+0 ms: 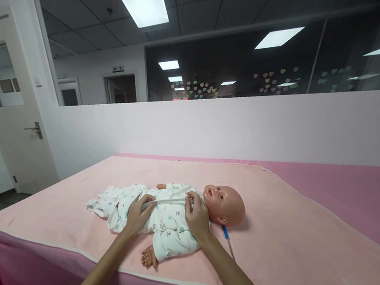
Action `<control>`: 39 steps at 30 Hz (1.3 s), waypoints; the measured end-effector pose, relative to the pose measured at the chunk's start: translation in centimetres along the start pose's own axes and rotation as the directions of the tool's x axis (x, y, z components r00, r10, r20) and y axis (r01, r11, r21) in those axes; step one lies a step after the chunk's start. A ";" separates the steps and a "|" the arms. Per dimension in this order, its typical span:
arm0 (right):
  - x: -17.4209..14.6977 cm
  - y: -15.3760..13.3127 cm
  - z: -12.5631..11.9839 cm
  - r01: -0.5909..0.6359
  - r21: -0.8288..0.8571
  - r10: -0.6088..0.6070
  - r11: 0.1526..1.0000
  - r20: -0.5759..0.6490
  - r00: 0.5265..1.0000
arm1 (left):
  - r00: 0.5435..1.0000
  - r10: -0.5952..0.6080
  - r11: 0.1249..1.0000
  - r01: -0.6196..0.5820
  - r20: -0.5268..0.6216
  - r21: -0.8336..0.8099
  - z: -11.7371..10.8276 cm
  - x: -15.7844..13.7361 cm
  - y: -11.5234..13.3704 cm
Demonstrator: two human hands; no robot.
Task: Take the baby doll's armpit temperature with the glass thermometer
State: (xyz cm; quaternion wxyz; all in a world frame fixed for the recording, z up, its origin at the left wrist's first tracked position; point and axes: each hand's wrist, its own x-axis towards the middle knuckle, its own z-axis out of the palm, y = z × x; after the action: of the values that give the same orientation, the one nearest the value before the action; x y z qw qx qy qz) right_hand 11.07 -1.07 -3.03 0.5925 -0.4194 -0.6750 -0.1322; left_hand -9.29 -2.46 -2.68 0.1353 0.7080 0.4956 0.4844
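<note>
A baby doll [231, 205] lies on its back across the table, head to the right. It wears a white printed onesie [170, 220] with long sleeves and legs. My left hand [139, 214] is closed on the onesie's front edge near the doll's waist. Up by the neck, my right hand [196, 214] pinches the same edge, and the cloth is pulled into a taut line between the two hands. One doll hand [149, 257] rests palm up at the near side. My fingertips are partly hidden by my own hands.
A pink mat [294, 241] covers the table over a darker pink cloth [368, 198]. A thin tool with a blue end [226, 232] lies beside the doll's head, partly behind my right arm. A white wall [230, 128] with windows above borders the far side.
</note>
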 end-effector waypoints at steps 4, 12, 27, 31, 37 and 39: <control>-0.1 0.1 0.0 -0.012 0.016 0.012 1.000 0.023 1.000 | 1.000 -0.019 0.999 0.019 -0.021 0.026 0.2 -0.1 0.1; -0.1 0.2 0.2 -0.079 0.025 0.077 0.997 0.079 0.994 | 1.000 -0.028 0.983 0.028 -0.001 0.179 -0.1 -0.1 0.3; 0.1 0.2 0.0 -0.098 0.030 0.093 0.995 0.131 0.987 | 0.998 -0.040 0.980 0.031 0.042 0.195 0.1 0.0 0.1; 0.1 0.2 -0.1 -0.101 0.027 0.096 0.995 0.133 0.986 | 0.997 -0.049 0.983 0.039 0.054 0.178 -0.1 0.0 0.2; 0.0 0.2 -0.1 -0.094 0.024 0.090 0.995 0.143 0.986 | 0.995 -0.044 0.987 0.031 0.084 0.157 -0.3 0.2 -0.1; 0.1 0.2 -0.1 -0.092 0.031 0.087 0.995 0.146 0.985 | 0.996 -0.028 0.989 0.015 0.086 0.149 -0.2 0.2 -0.1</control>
State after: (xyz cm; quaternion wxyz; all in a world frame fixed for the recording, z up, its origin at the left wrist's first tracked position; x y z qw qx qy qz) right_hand 11.33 -0.98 -3.01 0.5550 -0.4466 -0.6991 -0.0620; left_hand -9.49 -2.28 -2.50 0.1091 0.7312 0.5316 0.4132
